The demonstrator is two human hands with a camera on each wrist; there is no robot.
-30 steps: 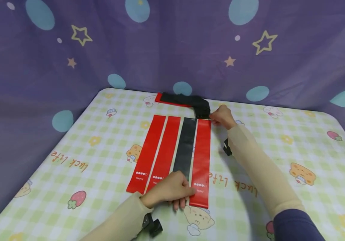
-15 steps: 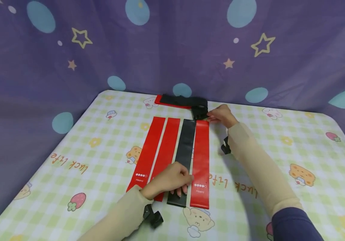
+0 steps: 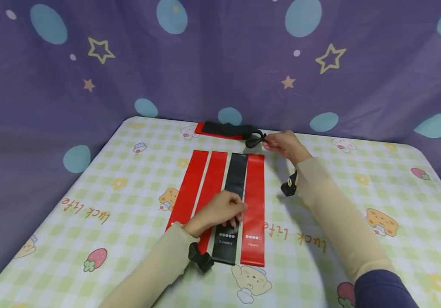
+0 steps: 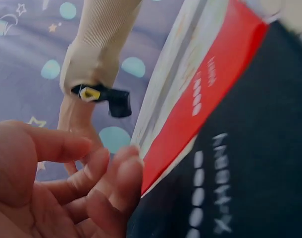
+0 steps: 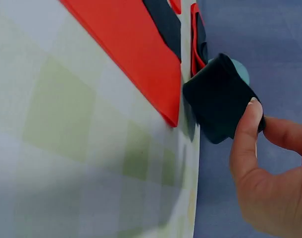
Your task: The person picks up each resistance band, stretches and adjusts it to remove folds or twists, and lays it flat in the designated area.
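My right hand point(image 3: 287, 144) pinches the loose end of a black resistance band point(image 5: 220, 99) between thumb and finger, raised off the cloth at the far side of the table. The rest of that band lies along a folded red resistance band point(image 3: 220, 135). In front of them lies a row of flat bands: a left red band point(image 3: 189, 184), a second red band point(image 3: 213, 179), a black band point(image 3: 237, 169) marked X-Heavy and a right red band point(image 3: 254, 192) marked Heavy. Over the row's black band is my left hand point(image 3: 222, 208), fingers loosely curled, holding nothing.
A checked cloth point(image 3: 320, 265) with printed figures covers the table. Behind its far edge hangs a purple curtain point(image 3: 205, 60) with stars and blue ovals. Black wrist cameras sit under both forearms.
My left hand has moved from the near end of the row farther up over the black band, uncovering its label. My right hand has lifted the held black band end, which now curls upward.
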